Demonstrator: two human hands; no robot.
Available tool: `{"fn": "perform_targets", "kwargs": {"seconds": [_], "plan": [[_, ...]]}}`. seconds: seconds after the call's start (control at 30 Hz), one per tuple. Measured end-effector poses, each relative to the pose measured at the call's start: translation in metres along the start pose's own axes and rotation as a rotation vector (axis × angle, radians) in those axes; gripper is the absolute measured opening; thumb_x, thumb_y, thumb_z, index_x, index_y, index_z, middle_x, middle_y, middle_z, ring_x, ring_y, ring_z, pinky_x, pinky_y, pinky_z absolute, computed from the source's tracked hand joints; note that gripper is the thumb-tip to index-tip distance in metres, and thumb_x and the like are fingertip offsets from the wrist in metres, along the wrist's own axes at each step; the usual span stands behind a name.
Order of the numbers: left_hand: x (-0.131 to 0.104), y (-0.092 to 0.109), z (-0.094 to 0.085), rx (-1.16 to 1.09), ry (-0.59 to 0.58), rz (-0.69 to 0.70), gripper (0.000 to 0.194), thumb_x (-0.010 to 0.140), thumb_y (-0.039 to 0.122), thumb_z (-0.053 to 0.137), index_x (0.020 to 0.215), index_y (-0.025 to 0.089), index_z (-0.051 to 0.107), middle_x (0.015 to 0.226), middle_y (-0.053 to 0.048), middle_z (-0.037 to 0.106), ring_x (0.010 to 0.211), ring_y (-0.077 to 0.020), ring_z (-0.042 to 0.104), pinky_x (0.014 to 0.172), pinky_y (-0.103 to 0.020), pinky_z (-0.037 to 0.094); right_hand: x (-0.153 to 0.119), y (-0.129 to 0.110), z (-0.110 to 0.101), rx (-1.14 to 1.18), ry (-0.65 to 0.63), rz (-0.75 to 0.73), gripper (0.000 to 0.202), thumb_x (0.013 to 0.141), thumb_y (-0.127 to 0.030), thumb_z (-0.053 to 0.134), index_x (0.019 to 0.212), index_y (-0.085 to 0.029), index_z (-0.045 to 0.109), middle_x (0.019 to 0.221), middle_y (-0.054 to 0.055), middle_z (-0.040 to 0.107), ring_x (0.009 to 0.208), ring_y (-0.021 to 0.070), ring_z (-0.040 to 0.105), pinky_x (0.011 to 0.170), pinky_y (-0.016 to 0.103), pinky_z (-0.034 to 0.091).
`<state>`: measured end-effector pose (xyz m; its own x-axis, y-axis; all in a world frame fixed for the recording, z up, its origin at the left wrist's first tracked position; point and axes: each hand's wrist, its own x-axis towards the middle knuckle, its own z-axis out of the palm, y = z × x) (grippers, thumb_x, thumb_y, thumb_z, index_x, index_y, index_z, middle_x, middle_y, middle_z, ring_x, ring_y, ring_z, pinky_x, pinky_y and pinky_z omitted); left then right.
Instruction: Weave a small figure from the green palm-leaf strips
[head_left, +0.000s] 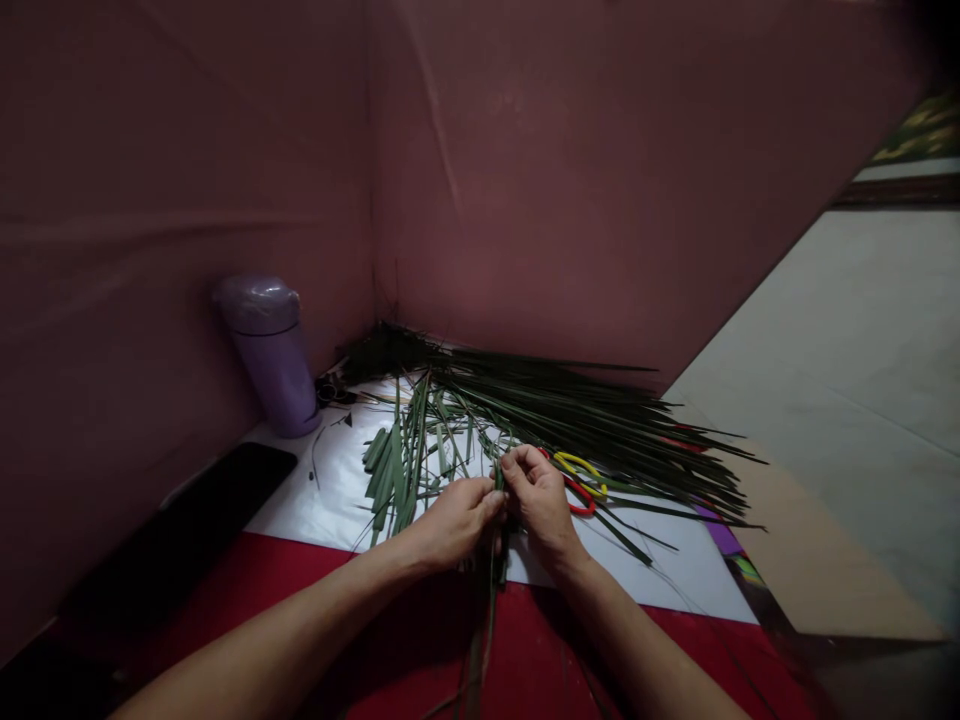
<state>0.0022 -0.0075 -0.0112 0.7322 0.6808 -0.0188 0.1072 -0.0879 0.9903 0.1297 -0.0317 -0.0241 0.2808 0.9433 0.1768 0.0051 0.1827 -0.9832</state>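
My left hand [463, 520] and my right hand [538, 497] meet at the near edge of the white sheet [315, 505]. Both pinch narrow green leaf strips [499, 480] between thumb and fingers, and the strips' ends hang down over the red surface. Just right of my right hand lie scissors with red and yellow handles [581, 477], their blades hidden. Cut green leaf pieces [384, 470] are spread to the left of the hands. Behind them, a large bundle of long dark green leaves [600, 405] fans out to the right.
A purple lidded tumbler [277, 365] stands at the back left. A long black object [187, 525] lies along the left edge. Red cloth [247, 590] covers the near side. Pink walls [525, 200] rise behind and to the left.
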Motion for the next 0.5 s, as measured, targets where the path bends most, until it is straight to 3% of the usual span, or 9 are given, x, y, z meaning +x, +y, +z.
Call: {"fn": "perform_targets", "kwargs": {"seconds": [0.1,0.27,0.5], "plan": [[-0.0013,-0.0003,-0.0005,0.059,0.002,0.017,0.03,0.077,0.042,0.043,0.063,0.016,0.046,0.055,0.001,0.045,0.05,-0.0094,0.039,0.046,-0.022,0.028,-0.0006,-0.0007,0.0014,-0.018,0.006,-0.049,0.023,0.076,-0.038,0.057,0.069,-0.019,0.048,0.061,-0.004,0.049,0.054,0.0101,0.045,0.05,0.021,0.037],[-0.0005,-0.0022,0.0013,0.076,0.016,0.028,0.03,0.077,0.041,0.044,0.061,0.016,0.044,0.055,0.002,0.043,0.05,-0.0083,0.037,0.047,-0.021,0.029,-0.0009,-0.0013,0.0028,-0.011,0.037,-0.043,0.021,0.076,-0.036,0.057,0.069,-0.019,0.048,0.057,-0.005,0.048,0.049,0.0094,0.043,0.046,0.021,0.035],[0.0,-0.002,0.0064,-0.354,-0.036,-0.152,0.039,0.067,0.049,0.056,0.06,0.012,0.05,0.052,-0.003,0.054,0.042,-0.0076,0.043,0.044,-0.02,0.031,-0.0033,-0.0019,0.0062,0.121,0.057,0.014,0.022,0.073,-0.035,0.061,0.072,-0.018,0.047,0.055,-0.005,0.052,0.043,0.0068,0.045,0.04,0.017,0.036]]}}
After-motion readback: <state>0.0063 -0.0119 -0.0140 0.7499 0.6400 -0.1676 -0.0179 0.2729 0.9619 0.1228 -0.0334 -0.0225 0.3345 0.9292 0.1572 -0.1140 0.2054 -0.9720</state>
